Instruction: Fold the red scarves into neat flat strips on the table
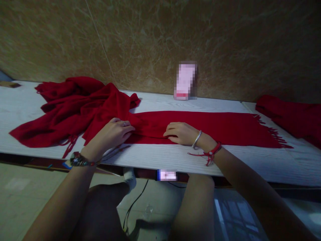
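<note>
A long red scarf (220, 129) with a fringed right end lies flat across a white table (160, 160); its left part is bunched in a heap (72, 107). My left hand (114, 132) rests on the scarf where the flat strip meets the heap, fingers bent and pressing on the cloth. My right hand (179, 133) lies on the strip's near edge with its fingers curled down against the fabric. Neither hand lifts the cloth off the table.
A small pink box (185, 82) stands at the table's back against a brown marbled wall. Another red cloth (291, 117) lies at the far right. Below the table's front edge are my knees, a black cable and a pale floor.
</note>
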A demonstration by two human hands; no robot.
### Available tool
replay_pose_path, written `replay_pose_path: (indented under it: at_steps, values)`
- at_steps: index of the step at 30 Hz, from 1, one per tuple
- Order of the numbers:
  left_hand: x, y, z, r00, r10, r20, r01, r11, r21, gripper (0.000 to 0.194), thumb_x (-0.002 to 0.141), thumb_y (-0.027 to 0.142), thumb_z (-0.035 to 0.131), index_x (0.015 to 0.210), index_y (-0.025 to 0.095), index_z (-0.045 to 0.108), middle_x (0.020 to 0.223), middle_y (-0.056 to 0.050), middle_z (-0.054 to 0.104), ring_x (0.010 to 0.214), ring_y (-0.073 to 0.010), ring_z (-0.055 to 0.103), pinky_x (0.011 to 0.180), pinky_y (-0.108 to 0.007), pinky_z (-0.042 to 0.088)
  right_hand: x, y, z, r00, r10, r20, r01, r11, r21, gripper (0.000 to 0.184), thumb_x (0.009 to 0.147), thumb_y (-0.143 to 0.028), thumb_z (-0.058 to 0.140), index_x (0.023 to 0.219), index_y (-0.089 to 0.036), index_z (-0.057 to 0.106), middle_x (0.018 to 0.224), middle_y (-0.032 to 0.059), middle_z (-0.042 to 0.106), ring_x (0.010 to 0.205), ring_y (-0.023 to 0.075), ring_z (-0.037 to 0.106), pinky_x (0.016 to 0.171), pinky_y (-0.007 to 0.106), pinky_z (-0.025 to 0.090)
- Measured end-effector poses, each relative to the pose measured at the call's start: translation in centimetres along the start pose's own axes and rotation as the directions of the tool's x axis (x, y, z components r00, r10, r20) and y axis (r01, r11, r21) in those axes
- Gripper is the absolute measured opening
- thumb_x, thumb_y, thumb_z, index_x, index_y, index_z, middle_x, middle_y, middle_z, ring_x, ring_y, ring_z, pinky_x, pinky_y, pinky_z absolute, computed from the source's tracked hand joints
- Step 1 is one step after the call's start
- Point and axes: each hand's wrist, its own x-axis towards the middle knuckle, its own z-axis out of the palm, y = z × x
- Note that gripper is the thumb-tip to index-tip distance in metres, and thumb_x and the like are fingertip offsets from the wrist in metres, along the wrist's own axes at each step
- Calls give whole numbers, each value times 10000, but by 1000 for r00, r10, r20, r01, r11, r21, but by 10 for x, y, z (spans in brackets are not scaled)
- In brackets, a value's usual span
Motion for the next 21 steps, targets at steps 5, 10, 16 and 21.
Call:
replay_pose_path:
  at_steps: [5, 10, 16, 21]
  values:
    - [0, 9, -20, 996, -70, 62, 66, 996, 64, 242, 852, 188, 461, 914, 173, 694, 864, -81, 708, 744, -193, 633, 726, -332, 447, 0, -4, -3, 995, 19, -101, -15, 999, 44, 196, 854, -147, 509, 879, -155, 703, 838, 73, 688, 793, 161, 594, 749, 310, 487]
    - [4, 16, -18, 927, -113, 357, 119, 993, 4, 172, 780, 100, 509, 817, 139, 672, 736, -71, 693, 638, -179, 622, 585, -274, 433, 1, -5, -2, 1000, 4, 27, -7, 990, 138, 183, 809, -95, 545, 848, -157, 713, 807, 50, 683, 736, 128, 589, 712, 264, 479]
    - [6, 20, -14, 958, -79, 277, 80, 997, 9, 150, 777, 127, 518, 814, 160, 659, 719, -48, 688, 633, -167, 628, 583, -259, 454, 1, -3, -1, 1000, 22, 10, -24, 983, 183, 176, 802, -98, 561, 831, -169, 719, 800, 37, 689, 720, 118, 599, 703, 255, 477]
    - [16, 30, -1, 986, 27, 165, -5, 991, -131, 203, 791, 113, 513, 912, 159, 669, 825, -56, 694, 718, -153, 638, 665, -256, 497, 1, -4, -3, 1000, 23, 22, -27, 970, 242, 162, 808, -112, 578, 856, -161, 725, 810, 41, 696, 720, 113, 609, 691, 247, 480]
